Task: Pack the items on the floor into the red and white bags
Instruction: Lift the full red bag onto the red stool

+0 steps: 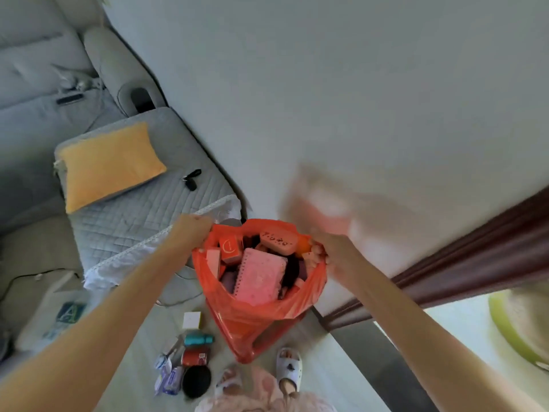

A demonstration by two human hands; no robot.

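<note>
Head view looks down on the red bag (261,316), lifted clear of the floor and hanging between both hands just ahead of the person's slippered feet. The left hand (193,233) grasps the bag's left rim in a closed grip; the right hand (322,252) clutches the gathered right rim. The bag looks nearly full: a pink spiral notebook (260,276) lies on top, an orange box (230,248) at its far left. To do this step well, I judge the mouth should be kept wide and level and the weight shared evenly, since thin plastic could tear. More items wait on the floor at near left: a white box (191,320), a teal bottle (198,339), a red can (194,356) and a black disc (196,382). A white bag (56,310) at far left carries a large letter "A"; other writing is too blurred to read.
</note>
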